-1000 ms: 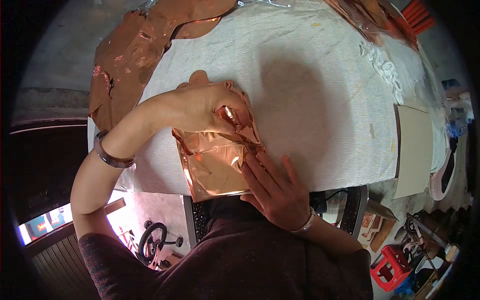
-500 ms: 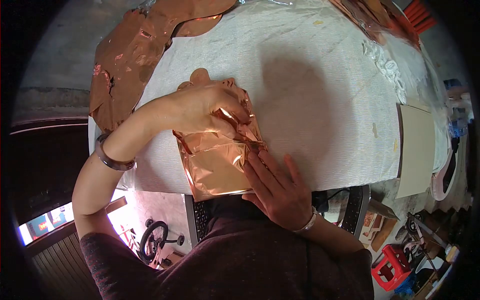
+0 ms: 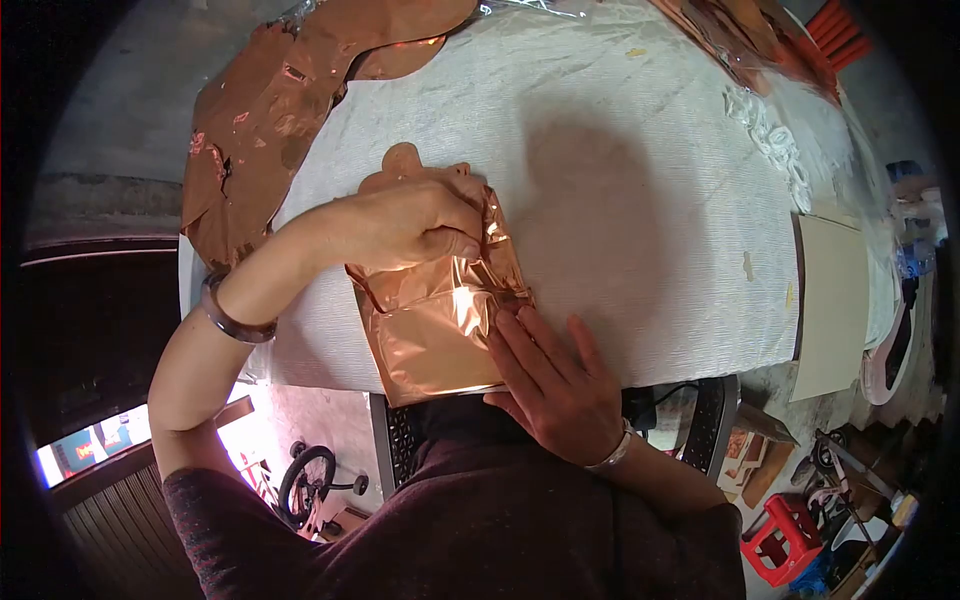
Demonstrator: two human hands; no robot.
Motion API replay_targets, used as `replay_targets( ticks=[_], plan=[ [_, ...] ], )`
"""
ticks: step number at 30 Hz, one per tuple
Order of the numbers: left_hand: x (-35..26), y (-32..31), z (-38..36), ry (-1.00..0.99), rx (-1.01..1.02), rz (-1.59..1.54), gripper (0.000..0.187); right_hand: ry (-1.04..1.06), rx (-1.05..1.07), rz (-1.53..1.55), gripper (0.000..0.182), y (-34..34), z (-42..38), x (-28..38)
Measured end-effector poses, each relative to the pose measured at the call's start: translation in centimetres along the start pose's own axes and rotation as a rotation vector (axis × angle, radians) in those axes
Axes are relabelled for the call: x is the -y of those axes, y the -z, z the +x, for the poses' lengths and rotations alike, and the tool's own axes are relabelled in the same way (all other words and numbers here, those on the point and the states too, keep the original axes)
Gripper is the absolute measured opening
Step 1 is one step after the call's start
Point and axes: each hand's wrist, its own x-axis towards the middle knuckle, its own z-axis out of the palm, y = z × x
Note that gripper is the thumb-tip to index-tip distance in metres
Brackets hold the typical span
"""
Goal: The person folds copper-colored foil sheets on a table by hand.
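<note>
A shiny copper-coloured foil piece [image 3: 430,345] lies creased on the white-covered table [image 3: 700,300], near its front edge. My left hand [image 3: 425,225] is over the upper part of the foil, its fingers curled in and pinching the foil near the upper right side. My right hand [image 3: 560,385] lies palm down at the foil's right edge, fingers stretched out, with the fingertips resting on the foil. Rounded tabs of the foil stick out beyond my left hand.
Large copper foil sheets [image 3: 260,130] lie at the table's back left. More foil in clear plastic [image 3: 740,45] is at the back right, near a white crumpled strip [image 3: 775,140]. A beige board [image 3: 832,300] sits at the right edge. A red stool [image 3: 783,540] stands below.
My left hand's fingers have closed into a tighter pinch, and the foil's upper right side now stands up more beside them. My right hand has hardly moved.
</note>
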Motion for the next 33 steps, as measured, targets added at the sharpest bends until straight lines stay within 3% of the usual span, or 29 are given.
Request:
replay_targets(
  ticks=[8,13,19,24,27,33],
  plan=[
    [-1.2,-1.5,-0.2,0.117,-0.129,0.173,0.017,0.003,0.021,0.001,0.055,0.3,0.1,0.0],
    [-0.7,-2.0,-0.4,0.07,-0.214,0.228,0.018,-0.03,0.051,0.289,0.062,2.9,0.7,-0.2],
    [-1.0,-2.3,-0.5,0.068,-0.275,0.175,0.017,0.084,0.137,0.123,0.064,2.6,3.7,-2.0],
    [-1.1,-2.0,-0.8,0.199,-0.222,0.145,0.016,0.132,0.208,0.132,0.066,1.5,4.7,-2.5],
    [0.0,-2.8,-0.9,0.147,-0.312,0.072,0.016,0.14,0.238,0.109,0.067,1.6,4.7,-2.5],
    [1.9,-2.7,-1.1,0.139,-0.309,0.038,0.014,0.137,0.285,0.094,0.068,1.6,4.8,-2.4]
  ],
)
